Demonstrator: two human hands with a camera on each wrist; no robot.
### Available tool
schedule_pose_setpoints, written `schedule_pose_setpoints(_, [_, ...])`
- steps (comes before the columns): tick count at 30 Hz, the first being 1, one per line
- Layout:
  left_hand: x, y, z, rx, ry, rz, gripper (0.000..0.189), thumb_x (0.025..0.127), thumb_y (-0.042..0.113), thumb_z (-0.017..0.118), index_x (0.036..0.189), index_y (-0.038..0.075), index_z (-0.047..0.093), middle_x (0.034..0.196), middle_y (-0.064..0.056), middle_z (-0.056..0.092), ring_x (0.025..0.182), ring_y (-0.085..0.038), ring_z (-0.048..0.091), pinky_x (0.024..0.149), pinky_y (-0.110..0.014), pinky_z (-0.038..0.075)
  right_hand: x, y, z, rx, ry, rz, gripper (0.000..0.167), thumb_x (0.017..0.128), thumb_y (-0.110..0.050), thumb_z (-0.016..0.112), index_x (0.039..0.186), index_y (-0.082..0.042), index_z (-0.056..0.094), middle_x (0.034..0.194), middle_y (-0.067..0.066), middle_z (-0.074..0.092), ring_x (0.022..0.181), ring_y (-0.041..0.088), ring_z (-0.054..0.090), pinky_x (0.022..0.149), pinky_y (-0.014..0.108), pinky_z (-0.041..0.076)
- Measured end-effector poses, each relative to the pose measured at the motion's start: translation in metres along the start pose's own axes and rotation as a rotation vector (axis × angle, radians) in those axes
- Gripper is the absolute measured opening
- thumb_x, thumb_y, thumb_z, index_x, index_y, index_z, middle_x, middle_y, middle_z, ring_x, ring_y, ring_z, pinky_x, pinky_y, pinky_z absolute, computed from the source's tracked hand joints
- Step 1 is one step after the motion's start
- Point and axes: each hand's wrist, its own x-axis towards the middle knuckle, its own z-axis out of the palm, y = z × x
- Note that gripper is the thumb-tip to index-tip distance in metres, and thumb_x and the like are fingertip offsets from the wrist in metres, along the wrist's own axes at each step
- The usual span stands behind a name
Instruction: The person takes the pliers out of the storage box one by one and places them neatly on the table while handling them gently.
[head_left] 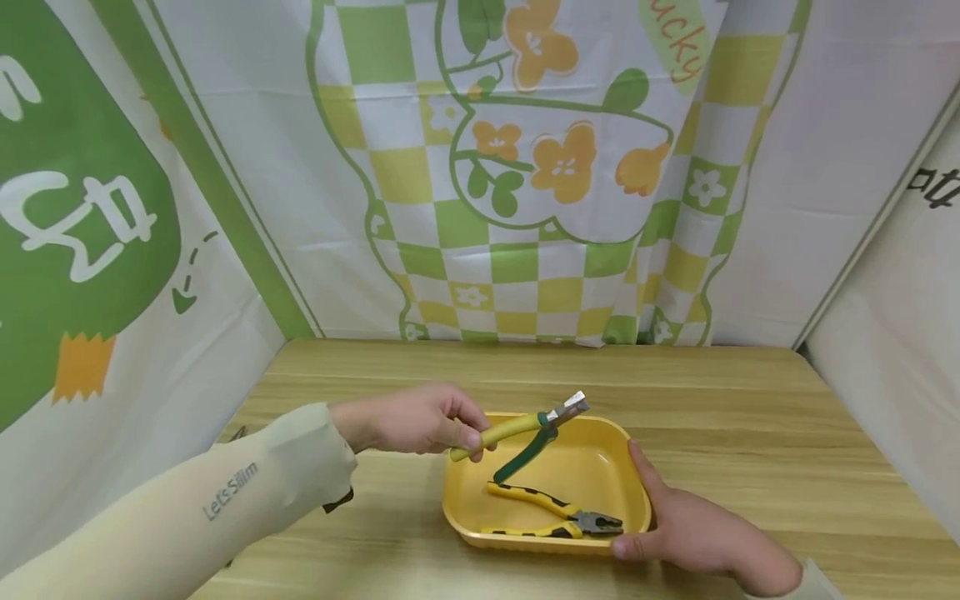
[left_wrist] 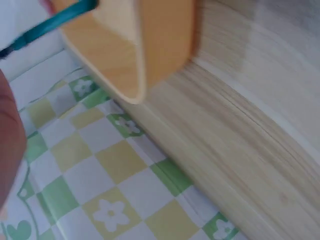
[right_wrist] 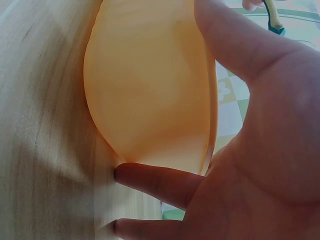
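Note:
My left hand (head_left: 431, 421) pinches the yellow handle of a pair of pliers (head_left: 517, 433) over the yellow basin. Their green handle hangs free below, and the blocky silver head points up to the right. In the left wrist view only the teal-green handle (left_wrist: 55, 22) shows, at the top left. A second pair of pliers (head_left: 558, 508), yellow and black, lies in the front of the basin (head_left: 450, 512) with handles spread. At the basin's right front corner, my right hand (head_left: 693, 529) rests against the outer wall, its thumb and straight fingers spread along it.
Beneath the basin is a wood-grain table (head_left: 750, 417). Dark objects (head_left: 339, 500) lie left of the basin, partly hidden by my left sleeve (head_left: 247, 492). A patterned cloth (head_left: 525, 275) hangs behind the table's far edge, with more printed cloth at both sides.

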Motion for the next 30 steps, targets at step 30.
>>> schedule_pose_setpoints(30, [-0.097, -0.03, -0.003, -0.285, 0.508, -0.201, 0.028, 0.104, 0.019, 0.054, 0.095, -0.002, 0.071, 0.093, -0.009, 0.059, 0.046, -0.004, 0.028, 0.043, -0.019, 0.027, -0.002, -0.001, 0.0, 0.023, -0.002, 0.001, 0.128, 0.083, -0.047, 0.079, 0.155, 0.0, -0.014, 0.11, 0.022, 0.067, 0.1, 0.029, 0.061, 0.092, 0.059, 0.044])
